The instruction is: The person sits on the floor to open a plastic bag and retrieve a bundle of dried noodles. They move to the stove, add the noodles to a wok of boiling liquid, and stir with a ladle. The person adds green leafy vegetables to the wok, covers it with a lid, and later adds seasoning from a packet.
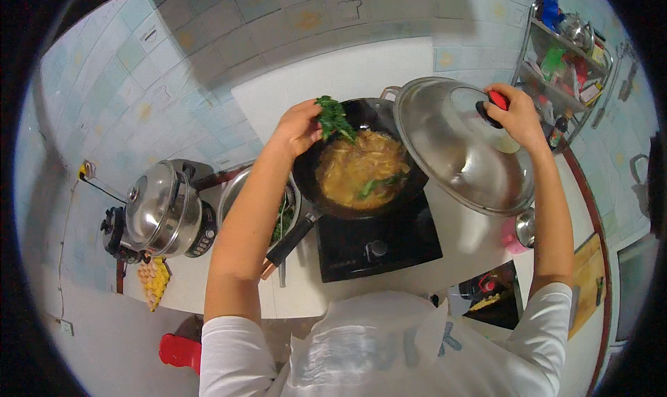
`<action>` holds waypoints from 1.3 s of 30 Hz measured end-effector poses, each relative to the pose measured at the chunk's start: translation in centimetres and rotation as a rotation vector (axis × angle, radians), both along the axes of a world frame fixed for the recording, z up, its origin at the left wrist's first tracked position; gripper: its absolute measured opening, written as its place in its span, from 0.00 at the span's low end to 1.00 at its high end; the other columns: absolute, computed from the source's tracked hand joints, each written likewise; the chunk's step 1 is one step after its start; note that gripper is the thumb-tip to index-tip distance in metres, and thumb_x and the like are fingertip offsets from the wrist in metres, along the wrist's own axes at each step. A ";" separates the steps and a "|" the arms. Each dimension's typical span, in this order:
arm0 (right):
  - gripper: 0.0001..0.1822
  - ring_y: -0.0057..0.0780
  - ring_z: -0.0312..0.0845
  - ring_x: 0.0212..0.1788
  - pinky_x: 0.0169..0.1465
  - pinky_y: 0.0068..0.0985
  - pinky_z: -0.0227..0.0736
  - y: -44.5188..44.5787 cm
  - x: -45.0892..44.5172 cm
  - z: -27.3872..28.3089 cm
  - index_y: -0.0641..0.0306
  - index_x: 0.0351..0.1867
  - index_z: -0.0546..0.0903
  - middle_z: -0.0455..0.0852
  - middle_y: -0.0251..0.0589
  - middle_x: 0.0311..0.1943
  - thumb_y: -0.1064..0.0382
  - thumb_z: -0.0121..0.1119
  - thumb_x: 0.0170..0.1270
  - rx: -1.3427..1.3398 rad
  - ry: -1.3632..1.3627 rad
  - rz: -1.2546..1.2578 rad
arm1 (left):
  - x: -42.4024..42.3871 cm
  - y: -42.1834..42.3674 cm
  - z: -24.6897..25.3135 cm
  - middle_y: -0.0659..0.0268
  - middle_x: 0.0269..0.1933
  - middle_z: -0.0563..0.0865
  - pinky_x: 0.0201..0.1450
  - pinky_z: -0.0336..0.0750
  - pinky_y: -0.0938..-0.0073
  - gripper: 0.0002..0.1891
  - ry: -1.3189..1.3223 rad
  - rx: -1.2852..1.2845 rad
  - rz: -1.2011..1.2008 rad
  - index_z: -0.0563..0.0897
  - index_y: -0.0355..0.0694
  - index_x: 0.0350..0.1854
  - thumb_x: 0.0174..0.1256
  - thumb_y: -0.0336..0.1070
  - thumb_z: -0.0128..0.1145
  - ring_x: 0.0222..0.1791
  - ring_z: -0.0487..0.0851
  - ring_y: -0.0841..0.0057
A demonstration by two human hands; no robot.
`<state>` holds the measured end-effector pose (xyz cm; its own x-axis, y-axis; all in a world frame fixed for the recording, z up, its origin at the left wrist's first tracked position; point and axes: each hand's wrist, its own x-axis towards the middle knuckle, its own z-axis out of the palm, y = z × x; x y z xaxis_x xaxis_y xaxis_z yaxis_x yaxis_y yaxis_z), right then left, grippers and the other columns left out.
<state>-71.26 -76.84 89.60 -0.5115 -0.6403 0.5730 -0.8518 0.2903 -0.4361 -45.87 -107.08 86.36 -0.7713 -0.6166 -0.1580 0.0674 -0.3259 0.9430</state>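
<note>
My left hand (299, 128) holds a bunch of leafy greens (333, 118) over the left rim of a black wok (307, 175). Inside the wok is a yellow-brown stew (359, 167), with some green leaves (383, 184) lying on it. The wok stands on a black induction cooker (380, 251), its handle (292, 241) pointing down and left. My right hand (513, 110) grips the red-and-black knob of a large domed metal lid (443, 136), which is tilted at the wok's right side. Partly behind my left forearm, a metal bowl (295, 193) contains more greens.
A steamer pot (156, 209) and eggs (153, 282) are on the left. A pink container (513, 236) stands below the lid. At the right are a loaded wire shelf (563, 84) and a wooden cutting board (589, 282). A red plastic object (180, 350) shows at lower left.
</note>
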 end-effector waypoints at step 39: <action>0.20 0.23 0.75 0.39 0.47 0.22 0.70 2.5 -7.2 1.0 0.67 0.45 0.78 0.81 0.38 0.36 0.58 0.61 0.53 -0.038 -0.058 -0.025 | 3.9 3.1 1.1 0.70 0.24 0.77 0.26 0.64 0.84 0.09 -0.352 -0.274 -0.086 0.80 0.37 0.31 0.59 0.38 0.58 0.22 0.69 0.83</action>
